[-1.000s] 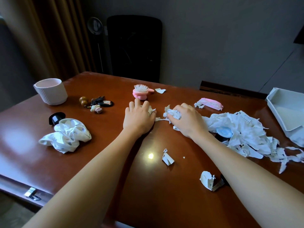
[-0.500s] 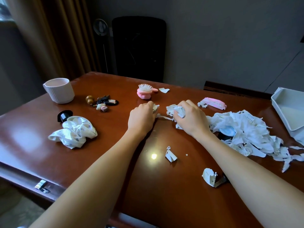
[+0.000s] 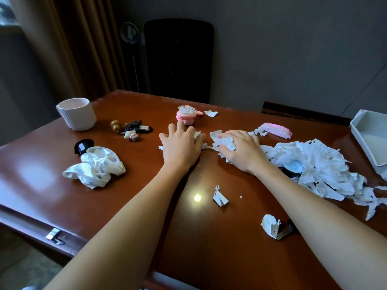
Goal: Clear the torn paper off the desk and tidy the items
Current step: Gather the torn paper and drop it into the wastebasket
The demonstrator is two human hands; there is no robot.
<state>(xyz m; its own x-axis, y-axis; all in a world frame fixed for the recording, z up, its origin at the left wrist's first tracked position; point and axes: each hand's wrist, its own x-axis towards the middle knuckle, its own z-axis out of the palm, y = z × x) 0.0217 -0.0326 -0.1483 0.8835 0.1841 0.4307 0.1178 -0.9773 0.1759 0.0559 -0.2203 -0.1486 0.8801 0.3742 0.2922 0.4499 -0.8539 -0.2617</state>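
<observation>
My left hand [image 3: 181,144] lies flat on the brown desk [image 3: 129,208] with fingers spread, covering small torn paper bits [image 3: 198,136] at its right side. My right hand [image 3: 240,150] grips a crumpled wad of torn paper [image 3: 224,142] just right of it. A large heap of torn paper [image 3: 318,166] spreads to the right, half burying a round blue-lidded jar [image 3: 293,166]. Loose scraps lie near the front: one [image 3: 219,197] mid-desk, another [image 3: 271,226] beside my right forearm, and a small one [image 3: 211,113] at the back.
A pink hairbrush [image 3: 187,115] sits just beyond my left hand. Keys with charms [image 3: 132,128], a ribbed white cup [image 3: 76,113], a black cap [image 3: 82,145] and a white scrunchie [image 3: 96,166] lie left. A pink packet [image 3: 276,129] and a grey tray [image 3: 370,135] are right.
My left hand went from curled over the paper bits to flat with fingers spread. My right hand keeps hold of the wad, nearly in place. The camera shifted slightly.
</observation>
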